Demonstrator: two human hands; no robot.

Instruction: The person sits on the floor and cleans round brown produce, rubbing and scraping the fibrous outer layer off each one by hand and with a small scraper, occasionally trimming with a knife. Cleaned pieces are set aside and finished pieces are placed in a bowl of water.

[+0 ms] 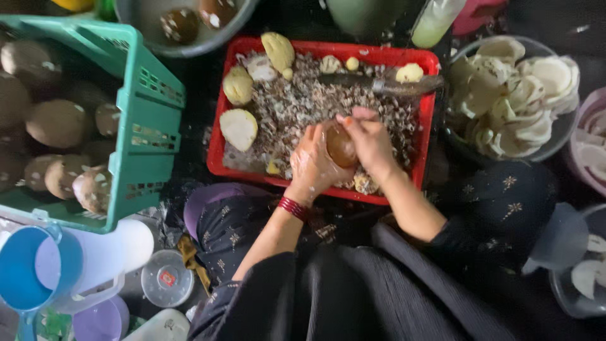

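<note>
My left hand [310, 165] and my right hand [371, 140] both grip a round brown vegetable [341, 146] over a red tray [218, 148]. Peelings [303, 104] cover the tray, along with several pale peeled pieces [238, 128]. A knife [385, 84] lies across the tray's far side, beyond my right hand. Red bangles circle my left wrist.
A green crate [142, 126] of brown unpeeled vegetables stands at the left. A bowl [555, 142] of pale slices sits at the right, with more bowls beside it. A blue jug [25, 268], white jug and lids lie at the lower left. A grey basin [189, 41] is at the top.
</note>
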